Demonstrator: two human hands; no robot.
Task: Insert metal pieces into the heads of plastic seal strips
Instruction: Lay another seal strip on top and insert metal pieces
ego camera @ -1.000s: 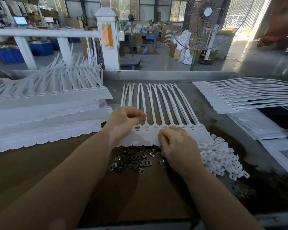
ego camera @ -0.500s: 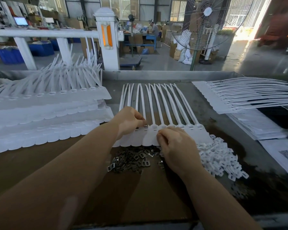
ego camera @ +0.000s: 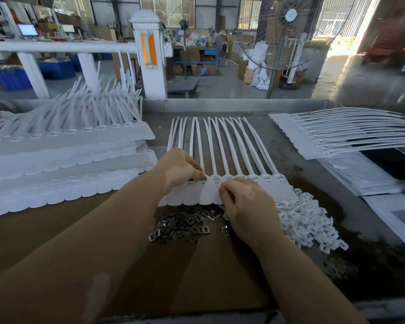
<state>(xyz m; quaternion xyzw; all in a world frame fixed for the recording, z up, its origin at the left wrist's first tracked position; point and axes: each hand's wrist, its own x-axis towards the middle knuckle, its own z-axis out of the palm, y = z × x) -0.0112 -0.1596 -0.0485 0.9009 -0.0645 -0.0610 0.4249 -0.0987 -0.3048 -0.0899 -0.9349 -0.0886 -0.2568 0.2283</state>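
Since a second earlier the left hand [ego camera: 181, 168] had shifted one head along the seal strip row [ego camera: 222, 160], its fingers pinched on a metal piece [ego camera: 204, 177] at a slot, while the right hand [ego camera: 246, 204], fingers curled (grip hidden), pressed the tags just beside it.

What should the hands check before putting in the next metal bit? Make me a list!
1. Metal piece at the slot: left hand pinches one against a head of the seal strip sheet. Ok.
2. Piece fully seated: cannot tell, fingers hide it.
3. Sheet held steady: right hand rests curled on its lower edge. Ok.
4. More metal pieces ready: pile lies just below the sheet. Ok.
5. Right hand's grip holding a next piece: cannot tell.
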